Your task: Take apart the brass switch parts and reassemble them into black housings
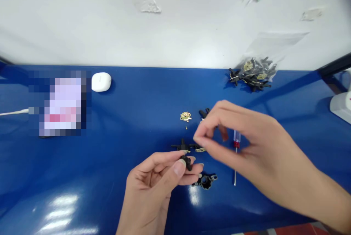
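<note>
My left hand (161,180) pinches a small black plastic part (187,162) between thumb and fingers. Up and to its right, my right hand (236,132) hovers with thumb and index fingertip pressed together; anything between them is too small to make out. Just beyond my left fingertips lies a black part with arms (182,144), and beside it a flat brass-coloured piece (200,150). A black ring-like housing (205,181) rests right of my left hand. Farther back are a brass plate (185,116) and a tiny screw (186,128). My right hand partly covers another black part (204,113).
A screwdriver (236,143) with a clear and red handle lies partly behind my right hand. At the back right, a clear plastic bag (260,70) holds black and brass parts. A white case (101,82) and a blurred-out phone-like object (64,103) sit on the blue table (131,118).
</note>
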Tool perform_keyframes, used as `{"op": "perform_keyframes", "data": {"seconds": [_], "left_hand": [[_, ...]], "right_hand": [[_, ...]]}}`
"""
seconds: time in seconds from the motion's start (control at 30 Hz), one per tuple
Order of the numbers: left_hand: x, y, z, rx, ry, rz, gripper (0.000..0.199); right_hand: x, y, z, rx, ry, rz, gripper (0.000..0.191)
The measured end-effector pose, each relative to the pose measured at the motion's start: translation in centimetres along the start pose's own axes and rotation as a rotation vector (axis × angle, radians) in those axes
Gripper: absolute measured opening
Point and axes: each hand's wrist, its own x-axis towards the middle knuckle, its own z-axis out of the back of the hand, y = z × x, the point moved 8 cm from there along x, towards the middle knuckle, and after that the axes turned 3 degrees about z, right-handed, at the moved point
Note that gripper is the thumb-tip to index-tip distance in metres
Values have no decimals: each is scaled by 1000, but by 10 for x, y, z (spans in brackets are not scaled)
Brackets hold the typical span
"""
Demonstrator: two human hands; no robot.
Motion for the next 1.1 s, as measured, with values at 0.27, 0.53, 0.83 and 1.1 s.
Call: {"op": "perform_keyframes", "data": {"seconds": [0.27, 0.53, 0.83, 1.1], "left_hand": [[-6, -2, 1, 48, -10, -56, 15], [-9, 1, 2, 74, -55, -49, 15], [-6, 3, 2, 34, -89, -43, 16], [-7, 4, 6, 23, -132, -98, 14]], "right_hand": [[-39, 25, -13, 4, -152, 96, 12], [-56, 27, -17, -41, -316, 82, 14], [-64, 31, -29, -85, -445, 3, 18], [-68, 43, -35, -92, -621, -91, 28]]}}
